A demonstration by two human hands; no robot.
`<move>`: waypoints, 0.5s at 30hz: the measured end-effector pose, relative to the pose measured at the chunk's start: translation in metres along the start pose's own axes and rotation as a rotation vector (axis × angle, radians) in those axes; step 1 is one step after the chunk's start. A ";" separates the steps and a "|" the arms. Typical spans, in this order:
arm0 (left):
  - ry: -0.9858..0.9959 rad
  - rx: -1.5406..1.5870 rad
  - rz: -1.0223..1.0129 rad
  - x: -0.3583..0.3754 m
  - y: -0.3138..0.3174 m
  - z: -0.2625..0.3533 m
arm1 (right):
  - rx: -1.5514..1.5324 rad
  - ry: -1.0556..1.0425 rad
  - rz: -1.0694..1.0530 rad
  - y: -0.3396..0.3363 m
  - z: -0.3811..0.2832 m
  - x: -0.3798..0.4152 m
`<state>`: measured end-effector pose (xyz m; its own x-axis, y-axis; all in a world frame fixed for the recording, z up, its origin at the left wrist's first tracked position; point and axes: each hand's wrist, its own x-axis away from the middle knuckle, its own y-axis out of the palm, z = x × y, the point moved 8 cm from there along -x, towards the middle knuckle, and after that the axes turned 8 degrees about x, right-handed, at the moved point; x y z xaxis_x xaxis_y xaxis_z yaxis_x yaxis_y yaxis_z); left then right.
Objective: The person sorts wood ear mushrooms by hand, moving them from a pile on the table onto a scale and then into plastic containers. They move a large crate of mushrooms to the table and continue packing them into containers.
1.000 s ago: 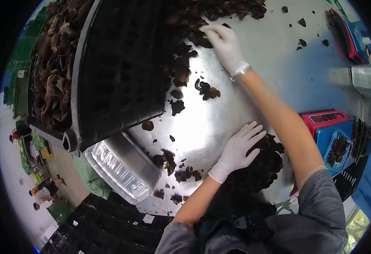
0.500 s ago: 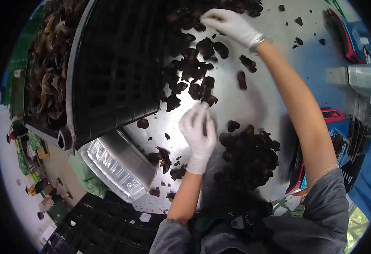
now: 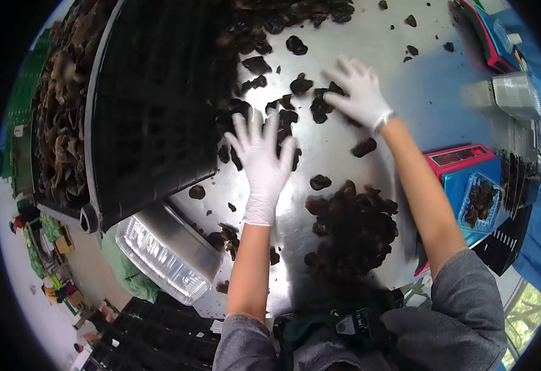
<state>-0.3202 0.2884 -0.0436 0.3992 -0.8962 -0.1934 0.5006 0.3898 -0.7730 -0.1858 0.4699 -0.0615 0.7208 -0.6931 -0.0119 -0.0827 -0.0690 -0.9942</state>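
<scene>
Dark wood ear mushrooms lie scattered over a metal table (image 3: 338,157). My left hand (image 3: 262,162), in a white glove, has its fingers spread over several wood ear pieces (image 3: 287,116) near the crate. To its right, my gloved right hand (image 3: 360,96) is open too, its fingertips slightly blurred, beside a wood ear clump (image 3: 321,108). Neither hand grips anything that I can see. A larger wood ear pile (image 3: 354,229) sits closer to my body, and more pieces (image 3: 270,21) lie at the far side.
A tilted black crate (image 3: 153,123) full of wood ears (image 3: 66,142) stands on the left. Below it are stacked clear plastic trays (image 3: 171,253). On the right, a blue-and-red scale (image 3: 462,157) bears a filled clear punnet (image 3: 481,201); clear containers (image 3: 516,96) stand beyond.
My left hand has moved up and left, its fingers going from gathered to spread. My right hand has come down toward me from the far pieces and opened. Some pieces have shifted.
</scene>
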 end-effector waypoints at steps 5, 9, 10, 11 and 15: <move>0.091 0.318 -0.423 0.097 0.028 0.059 | -0.404 -0.054 -0.076 -0.027 -0.027 0.119; 0.154 0.463 -0.235 0.141 -0.001 0.052 | -0.508 0.146 0.084 -0.053 0.007 0.174; 0.090 0.424 -0.087 0.138 -0.008 0.041 | -0.537 0.256 0.128 -0.052 0.022 0.172; 0.032 0.381 0.067 0.130 -0.014 0.031 | -0.614 0.320 0.198 -0.046 0.034 0.165; -0.089 0.362 0.183 0.087 -0.005 0.015 | -0.446 0.140 0.250 -0.035 0.000 0.089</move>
<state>-0.2760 0.2115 -0.0476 0.5633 -0.7898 -0.2425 0.6468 0.6042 -0.4654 -0.1192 0.4104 -0.0278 0.5458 -0.8143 -0.1977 -0.5470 -0.1675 -0.8202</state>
